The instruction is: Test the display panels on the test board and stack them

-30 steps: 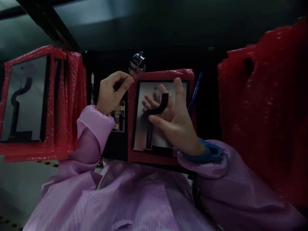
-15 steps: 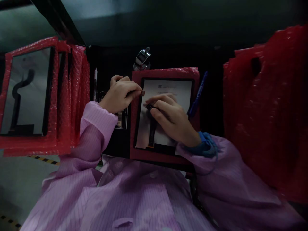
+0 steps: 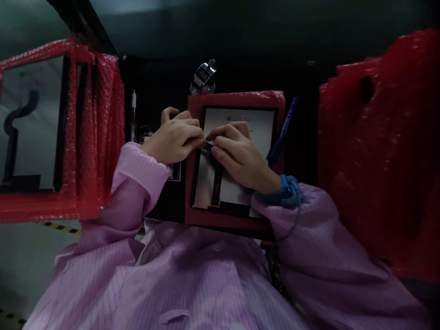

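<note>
A grey display panel (image 3: pixel 256 126) lies in an open red bubble-wrap sleeve (image 3: pixel 237 98) in front of me. A black flex cable (image 3: pixel 217 183) runs up its middle. My right hand (image 3: pixel 240 156) is closed, pinching the cable's upper end near the panel's left side. My left hand (image 3: pixel 175 137) is closed too, its fingertips pinched on a small piece that meets the cable end at my right fingertips. What the small piece is I cannot make out.
A stack of red bubble-wrap sleeves (image 3: pixel 85 137) with panels stands at the left; the front panel (image 3: pixel 30 123) shows its black cable. More red sleeves (image 3: pixel 378 151) pile up at the right. A metal dispenser (image 3: pixel 203 78), a white pen (image 3: pixel 133 110) and a blue pen (image 3: pixel 282 133) sit behind.
My left hand came down from the metal dispenser with a small piece to the cable end. My right hand went from spread open under the cable to pinching it.
</note>
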Action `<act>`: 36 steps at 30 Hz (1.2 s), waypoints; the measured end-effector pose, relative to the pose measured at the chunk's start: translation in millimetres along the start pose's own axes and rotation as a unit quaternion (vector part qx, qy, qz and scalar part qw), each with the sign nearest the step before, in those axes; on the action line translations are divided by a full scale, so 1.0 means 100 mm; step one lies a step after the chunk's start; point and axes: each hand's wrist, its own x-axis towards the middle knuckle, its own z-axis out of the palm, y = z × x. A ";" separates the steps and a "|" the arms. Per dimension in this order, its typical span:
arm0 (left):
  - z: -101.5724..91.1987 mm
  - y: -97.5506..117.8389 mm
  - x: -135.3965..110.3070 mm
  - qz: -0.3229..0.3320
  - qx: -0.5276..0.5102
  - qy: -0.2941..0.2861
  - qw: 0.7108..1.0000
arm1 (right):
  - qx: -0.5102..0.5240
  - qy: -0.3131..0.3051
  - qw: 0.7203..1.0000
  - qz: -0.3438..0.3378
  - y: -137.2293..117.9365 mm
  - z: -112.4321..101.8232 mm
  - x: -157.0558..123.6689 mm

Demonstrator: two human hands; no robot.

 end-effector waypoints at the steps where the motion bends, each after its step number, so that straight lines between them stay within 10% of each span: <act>1: 0.00 0.00 0.00 0.001 0.000 -0.001 1.000 | -0.002 -0.001 1.000 0.000 0.00 0.00 0.00; 36: 0.02 0.01 0.01 0.002 -0.018 0.009 1.000 | 0.004 -0.028 1.000 0.012 0.01 -0.02 -0.03</act>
